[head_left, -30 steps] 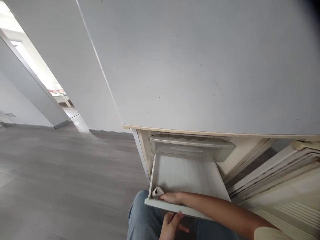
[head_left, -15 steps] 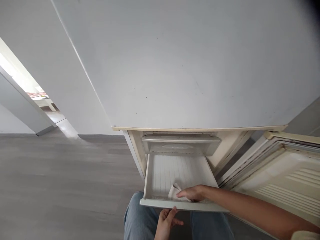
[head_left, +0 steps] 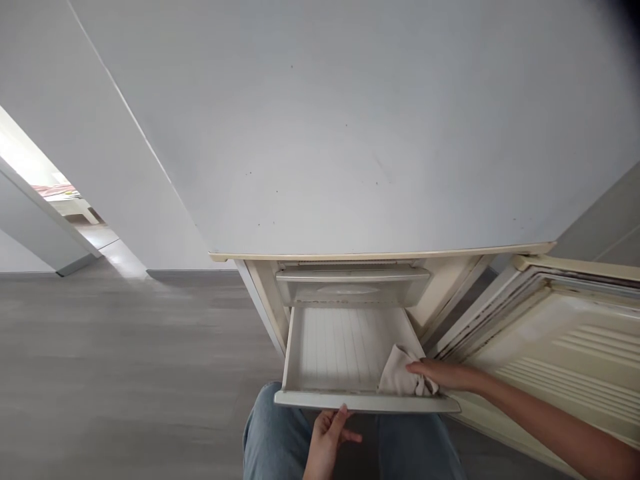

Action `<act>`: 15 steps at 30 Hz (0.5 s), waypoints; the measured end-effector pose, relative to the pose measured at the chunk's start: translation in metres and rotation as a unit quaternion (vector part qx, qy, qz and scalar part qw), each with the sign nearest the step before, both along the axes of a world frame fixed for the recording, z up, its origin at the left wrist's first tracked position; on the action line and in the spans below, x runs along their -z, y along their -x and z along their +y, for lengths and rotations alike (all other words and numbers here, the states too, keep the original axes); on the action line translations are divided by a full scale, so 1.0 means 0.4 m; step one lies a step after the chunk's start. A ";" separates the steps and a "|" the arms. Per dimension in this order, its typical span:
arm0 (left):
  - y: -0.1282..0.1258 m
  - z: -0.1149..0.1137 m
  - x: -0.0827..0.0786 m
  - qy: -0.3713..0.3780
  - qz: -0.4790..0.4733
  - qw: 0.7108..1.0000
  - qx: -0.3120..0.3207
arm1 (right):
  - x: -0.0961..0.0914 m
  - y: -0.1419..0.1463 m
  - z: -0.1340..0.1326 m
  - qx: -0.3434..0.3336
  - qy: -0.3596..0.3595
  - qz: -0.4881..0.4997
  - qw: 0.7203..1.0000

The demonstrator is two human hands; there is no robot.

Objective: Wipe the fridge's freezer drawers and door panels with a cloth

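Observation:
My right hand (head_left: 444, 375) is closed on a crumpled pale cloth (head_left: 400, 373). The cloth lies in the front right corner of a pulled-out white drawer (head_left: 333, 347), against its ribbed floor and front wall. My left hand (head_left: 329, 430) pinches the lower middle of the drawer's front edge, thumb on the face and some fingers curled beneath, partly hidden. The drawer sticks out of an opened fridge compartment (head_left: 265, 293). Above it sits a second drawer (head_left: 353, 287) with a clear front, pushed in.
The fridge door (head_left: 565, 340) stands open on the right, dark stains along its seal. The white fridge top (head_left: 320, 167) spreads across the upper view. My jeans-clad knees (head_left: 275, 433) are under the drawer. Grey floor (head_left: 125, 373) and a bright doorway gap (head_left: 50, 180) lie to the left.
My right hand has moved the cloth rightward along the drawer's front, from near the middle to the right corner. My left hand stays at the drawer's edge. The view has shifted slightly.

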State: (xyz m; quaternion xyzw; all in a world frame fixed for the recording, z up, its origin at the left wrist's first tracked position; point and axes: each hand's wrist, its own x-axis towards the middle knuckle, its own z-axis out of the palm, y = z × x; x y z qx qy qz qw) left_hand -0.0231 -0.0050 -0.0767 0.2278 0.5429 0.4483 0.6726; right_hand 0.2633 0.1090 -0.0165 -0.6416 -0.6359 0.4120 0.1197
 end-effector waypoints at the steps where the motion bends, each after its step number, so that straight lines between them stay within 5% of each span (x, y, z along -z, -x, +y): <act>1: 0.001 -0.001 -0.002 0.000 0.001 1.000 0.004 | -0.015 -0.009 0.003 0.011 0.040 0.038 0.998; 4: 0.003 -0.002 -0.006 0.002 -0.001 1.000 0.011 | -0.056 -0.046 0.005 0.075 0.092 0.165 0.979; 9: 0.001 0.003 -0.016 0.006 -0.046 0.999 -0.007 | -0.089 -0.092 -0.083 0.190 -0.040 0.163 0.967; 12: -0.001 0.007 -0.013 -0.012 -0.074 0.997 -0.009 | -0.055 -0.059 -0.192 0.210 -0.070 0.105 0.970; 15: 0.002 0.005 0.005 -0.014 -0.077 0.997 -0.004 | 0.029 0.018 -0.283 0.238 -0.059 0.109 0.963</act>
